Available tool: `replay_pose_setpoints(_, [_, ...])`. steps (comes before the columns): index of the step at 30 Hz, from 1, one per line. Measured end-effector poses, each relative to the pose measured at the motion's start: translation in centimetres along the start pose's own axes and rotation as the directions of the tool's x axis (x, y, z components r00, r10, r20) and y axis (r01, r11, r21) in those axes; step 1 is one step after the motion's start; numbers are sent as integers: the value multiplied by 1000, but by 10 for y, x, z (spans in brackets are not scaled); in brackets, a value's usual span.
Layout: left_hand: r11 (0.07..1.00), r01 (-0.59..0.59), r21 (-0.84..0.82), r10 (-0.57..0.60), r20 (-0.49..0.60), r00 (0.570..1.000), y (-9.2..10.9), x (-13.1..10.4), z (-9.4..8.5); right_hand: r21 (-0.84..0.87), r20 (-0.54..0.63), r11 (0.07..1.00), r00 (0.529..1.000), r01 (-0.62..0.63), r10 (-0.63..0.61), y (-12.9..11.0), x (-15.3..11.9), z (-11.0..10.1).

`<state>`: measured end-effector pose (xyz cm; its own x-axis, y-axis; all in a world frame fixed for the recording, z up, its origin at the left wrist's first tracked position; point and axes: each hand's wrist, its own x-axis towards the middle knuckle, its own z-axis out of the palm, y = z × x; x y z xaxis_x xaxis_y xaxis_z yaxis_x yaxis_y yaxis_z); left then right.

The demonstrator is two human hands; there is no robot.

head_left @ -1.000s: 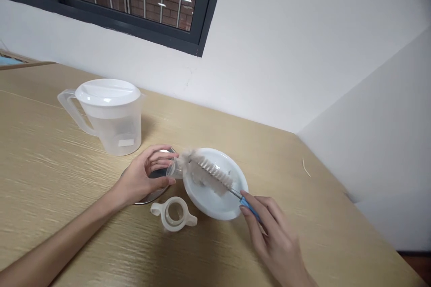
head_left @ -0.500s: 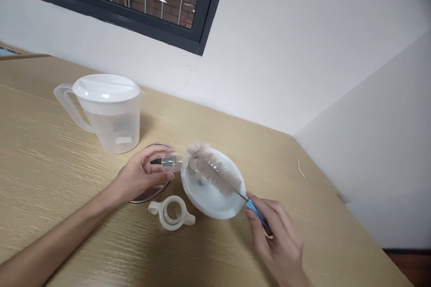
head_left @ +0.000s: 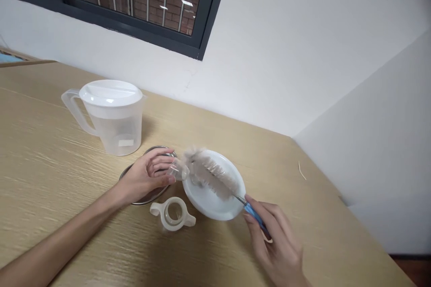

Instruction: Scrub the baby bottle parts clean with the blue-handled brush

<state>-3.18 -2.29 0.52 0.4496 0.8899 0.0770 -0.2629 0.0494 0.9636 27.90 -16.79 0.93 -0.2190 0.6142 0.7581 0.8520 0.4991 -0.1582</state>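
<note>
My left hand (head_left: 144, 177) holds a small clear plastic cap (head_left: 178, 169) between thumb and fingers. My right hand (head_left: 274, 237) grips the blue handle of a bottle brush (head_left: 215, 175). The brush's pale bristles slant over a white bowl (head_left: 220, 210), and their tip is at the cap's right side; I cannot tell whether it touches. Something clear, partly covered by the bristles, lies in the bowl. In front of my left hand, a translucent ring-shaped piece with two side handles (head_left: 173, 214) sits on the table. Beneath that hand is a round metal-rimmed dish (head_left: 161, 148), mostly covered.
A translucent lidded pitcher (head_left: 117, 125) stands at the back left of the wooden table (head_left: 84, 251). Behind the table rises a white wall with a dark-framed window (head_left: 198, 40). A thin pale strip (head_left: 302, 171) lies toward the right edge.
The cap has turned in my left hand and moved slightly away from the brush's original line. The brush has shifted a little left. The view has tilted slightly.
</note>
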Motion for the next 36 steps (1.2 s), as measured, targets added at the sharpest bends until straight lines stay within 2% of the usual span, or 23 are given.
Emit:
replay_pose_setpoints(4, [999, 32, 16, -32, -19, 999, 4, 0, 1, 3, 81, 1000, 997, -8, 7, 1, 4, 2])
replay_pose_setpoints(11, [985, 11, 174, -1, -57, 998, 4, 1, -2, -45, 17, 995, 996, -90, 91, 8, 2, 2])
replay_pose_setpoints(14, [986, -12, 165, 19, -46, 999, 0, 1, -3, -9, 11, 998, 998, -67, 68, 3, 1, 1])
replay_pose_setpoints(19, [987, -45, 151, 49, -26, 998, -2, 1, -3, -30, 92, 1000, 996, 4, -1, 4, 1, 2])
replay_pose_setpoints(22, [962, -94, 257, 101, -14, 995, 1, 0, -3, -89, 67, 994, 996, -56, 62, 12, 1, 3])
replay_pose_setpoints(26, [900, -134, 415, 157, -22, 987, 5, 0, 0, -84, 7, 989, 992, -123, 124, 16, -1, 2])
replay_pose_setpoints(31, [849, -133, 512, 175, -34, 984, 4, -1, 0, -46, 0, 994, 995, -96, 96, 9, 0, 1])
replay_pose_setpoints(36, [841, -114, 528, 162, -45, 986, 2, -2, 0, -43, 9, 996, 996, -85, 85, 8, 2, 2])
